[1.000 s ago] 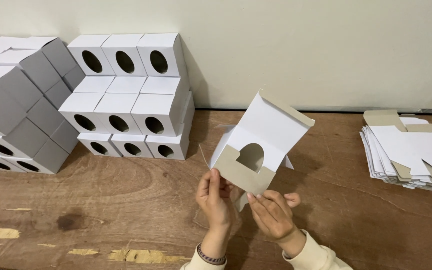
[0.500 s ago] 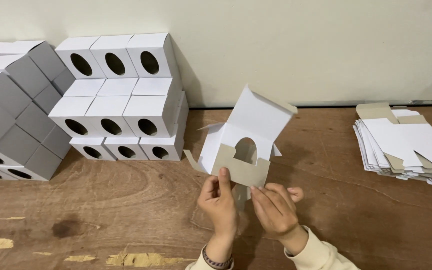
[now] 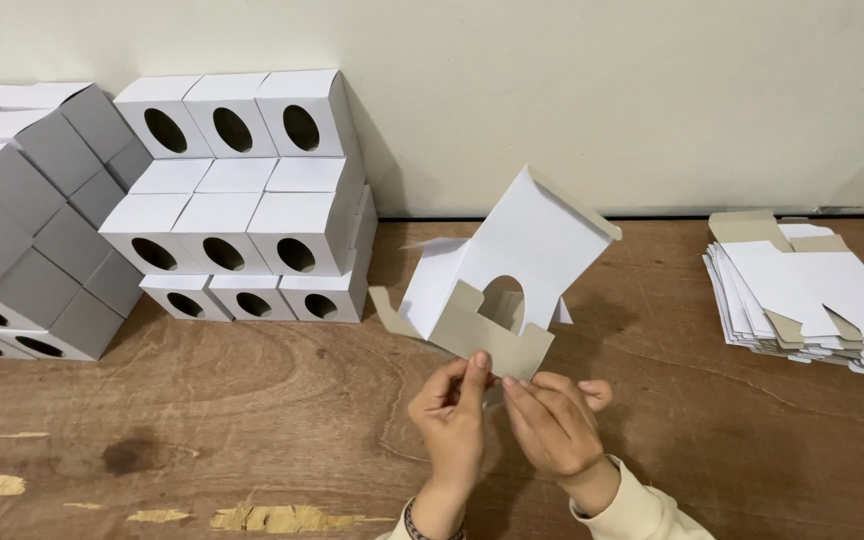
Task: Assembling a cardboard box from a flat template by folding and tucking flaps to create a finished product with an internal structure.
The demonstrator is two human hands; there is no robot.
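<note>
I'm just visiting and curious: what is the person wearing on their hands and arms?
Both hands are bare, with no gloves. The left hand has a thin dark beaded bracelet at the wrist. The right hand comes out of a cream-coloured long sleeve with a soft cuff. No rings can be made out.

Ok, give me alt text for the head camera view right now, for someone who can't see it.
Two bare hands, left hand and right hand, pinch the lower grey flap of a half-folded white carton with an arched cutout, above a wooden table. Stacked folded boxes with oval holes stand left by the wall; a pile of flat carton blanks lies right.
</note>
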